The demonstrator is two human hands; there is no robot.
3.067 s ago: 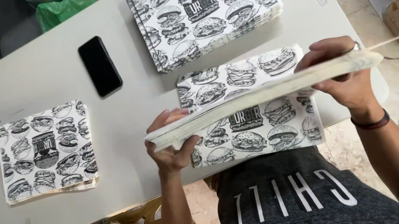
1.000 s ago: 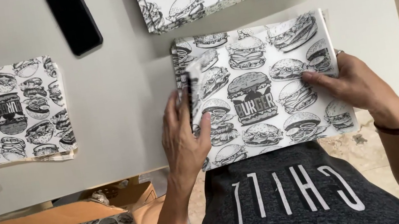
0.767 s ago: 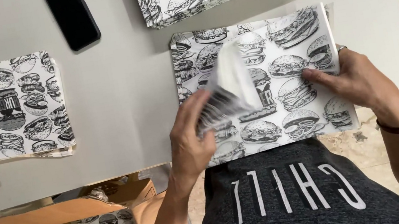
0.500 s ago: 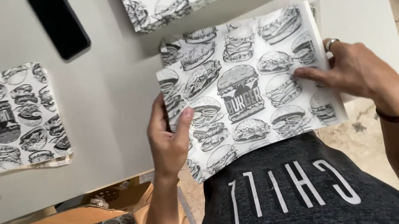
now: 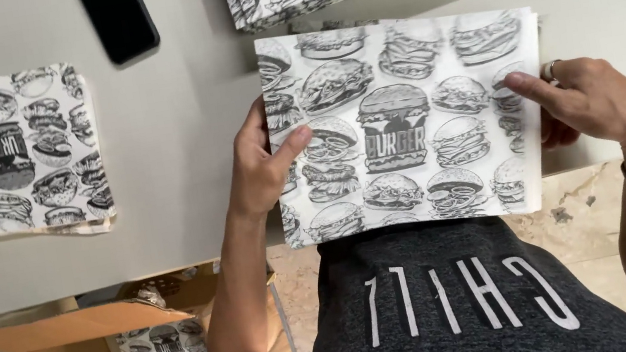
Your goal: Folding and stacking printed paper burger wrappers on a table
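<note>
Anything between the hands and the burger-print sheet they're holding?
Nothing visible. The left hand grips the printed sheet at its left edge, thumb on top; the right hand touches its right edge. The black phone lies well clear.

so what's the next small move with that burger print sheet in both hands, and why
Probably carry the sheet left and lay it squarely on the small pile. The left hand and right hand pinch its opposite edges, holding it lifted off the table, and that pile shows the same print.
</note>
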